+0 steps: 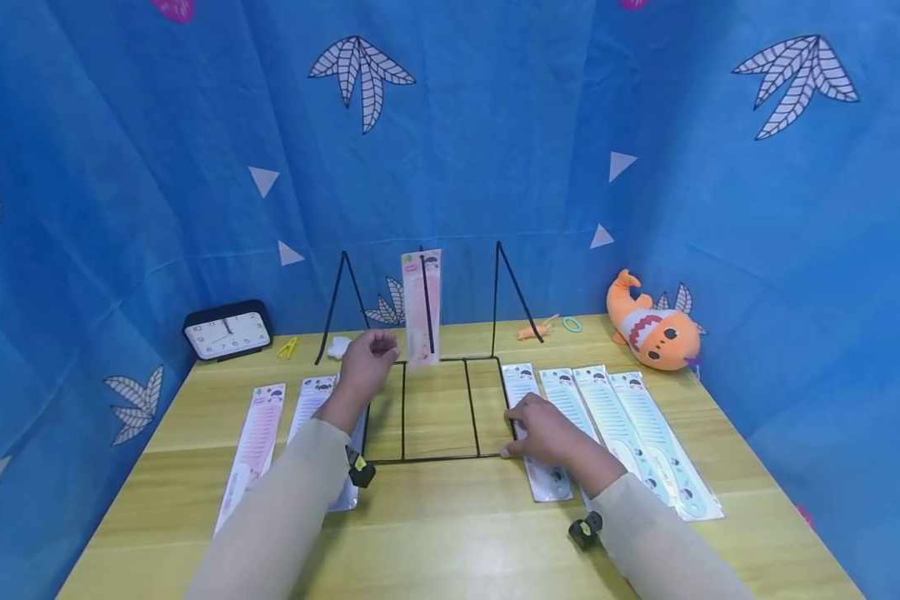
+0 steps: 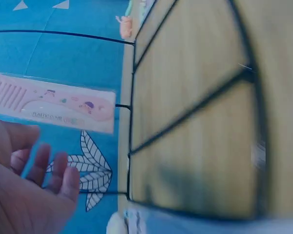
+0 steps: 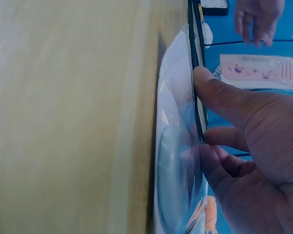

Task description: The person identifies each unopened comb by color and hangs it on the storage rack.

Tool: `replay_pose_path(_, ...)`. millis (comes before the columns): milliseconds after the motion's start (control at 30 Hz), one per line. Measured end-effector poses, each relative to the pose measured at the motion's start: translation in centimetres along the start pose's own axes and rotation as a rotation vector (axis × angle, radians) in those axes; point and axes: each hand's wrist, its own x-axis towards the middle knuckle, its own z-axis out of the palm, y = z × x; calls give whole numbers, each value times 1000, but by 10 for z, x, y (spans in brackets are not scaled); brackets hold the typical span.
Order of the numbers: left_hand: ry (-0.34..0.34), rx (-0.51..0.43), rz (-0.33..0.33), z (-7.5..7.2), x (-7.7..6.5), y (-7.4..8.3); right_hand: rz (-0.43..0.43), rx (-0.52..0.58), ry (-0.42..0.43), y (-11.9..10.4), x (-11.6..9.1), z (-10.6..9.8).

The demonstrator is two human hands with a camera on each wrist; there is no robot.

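Observation:
A black wire rack with three tall prongs stands mid-table. On its middle prong hangs a packaged pink comb, which also shows in the left wrist view as a pink comb in clear wrapping. My left hand hovers just left of this comb, fingers loosely bent and holding nothing. At the rack's right side, my right hand pinches the side wire between thumb and fingers. Right beside that wire, partly behind the hand, lies a packaged pale comb.
Several packaged green combs lie to the right; packaged pink combs lie left, partly under my left sleeve. At the back are a clock, a yellow clip, a small orange toy, a teal ring and an orange plush shark.

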Motion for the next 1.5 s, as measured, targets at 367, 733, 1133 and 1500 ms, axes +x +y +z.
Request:
replay_pose_path(367,-36,369,-87,-74,-59,-57,-17,-31,12,4,-3,0)
replay_pose_path(733,20,533,-408,-140,-94,-95,-28,-39,24,5,-4,-5)
replay_pose_path(1133,-29,565,-527,-163,-106,-113,-20,-24,11,3,-2,3)
replay_pose_path(1500,-24,431,-480,-175,-105,-126,-34,-17,10,4,1,3)
